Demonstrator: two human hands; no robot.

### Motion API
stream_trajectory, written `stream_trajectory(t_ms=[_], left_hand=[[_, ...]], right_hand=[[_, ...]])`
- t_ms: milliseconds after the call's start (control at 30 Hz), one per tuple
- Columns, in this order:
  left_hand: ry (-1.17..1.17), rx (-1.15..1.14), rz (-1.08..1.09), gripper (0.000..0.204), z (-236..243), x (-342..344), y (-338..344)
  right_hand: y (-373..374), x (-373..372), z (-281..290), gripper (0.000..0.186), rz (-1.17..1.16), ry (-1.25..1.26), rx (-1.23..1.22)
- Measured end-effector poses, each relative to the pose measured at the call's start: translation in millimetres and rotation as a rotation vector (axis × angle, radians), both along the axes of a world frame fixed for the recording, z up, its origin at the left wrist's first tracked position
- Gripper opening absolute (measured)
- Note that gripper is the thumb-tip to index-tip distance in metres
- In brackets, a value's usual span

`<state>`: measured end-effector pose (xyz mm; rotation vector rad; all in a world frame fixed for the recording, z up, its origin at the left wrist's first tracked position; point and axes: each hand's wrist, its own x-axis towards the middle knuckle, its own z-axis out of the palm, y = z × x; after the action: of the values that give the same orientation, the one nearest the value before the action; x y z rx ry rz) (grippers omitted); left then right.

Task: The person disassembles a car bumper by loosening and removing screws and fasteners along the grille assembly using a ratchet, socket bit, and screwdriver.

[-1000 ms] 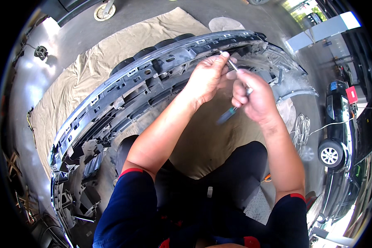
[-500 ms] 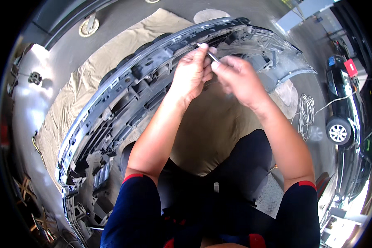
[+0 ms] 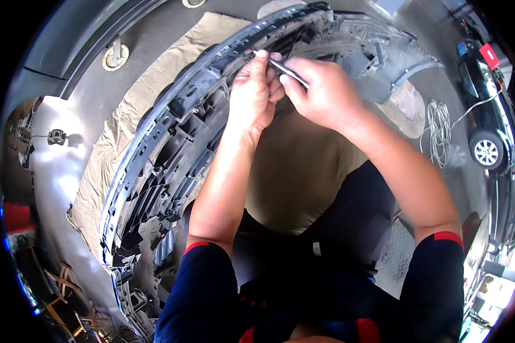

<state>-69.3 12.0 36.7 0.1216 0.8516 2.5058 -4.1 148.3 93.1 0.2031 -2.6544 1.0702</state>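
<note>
My left hand (image 3: 252,91) is closed at the upper end of a slim metal screwdriver shaft (image 3: 292,75), its thumb near the tip beside the upper rail of a black bumper (image 3: 180,103). Anything else inside those fingers is hidden. My right hand (image 3: 317,94) grips the screwdriver from the right, its palm covering the handle. The bumper is a long curved piece with slots, ribs and brackets, lying on a beige cloth (image 3: 114,137) and curving from the lower left to the upper right around my hands.
My dark-clad legs are below my arms. A coiled cable (image 3: 438,131) lies on the right, near a black car (image 3: 478,91). At upper left are a wheeled stand's caster (image 3: 115,57) and a small dark object (image 3: 56,137). Wooden stands (image 3: 63,280) are at lower left.
Both hands have moved up and leftward in the view, along with the screwdriver; its blue-green handle has become hidden by my right hand. The scene has shifted as the head camera turned.
</note>
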Motion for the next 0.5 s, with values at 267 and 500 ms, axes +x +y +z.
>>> stream_trajectory(t_ms=[267,500], left_hand=[[0.028,-0.09,0.109,0.028,2.0,-0.2,-2.1],[-0.155,-0.101,0.235,0.035,6.4,5.7,-8.1]], right_hand=[[7.3,-3.0,6.9,0.025,0.127,-0.706,-1.103],[6.8,-3.2,-0.9,0.025,0.08,-0.1,-0.068]])
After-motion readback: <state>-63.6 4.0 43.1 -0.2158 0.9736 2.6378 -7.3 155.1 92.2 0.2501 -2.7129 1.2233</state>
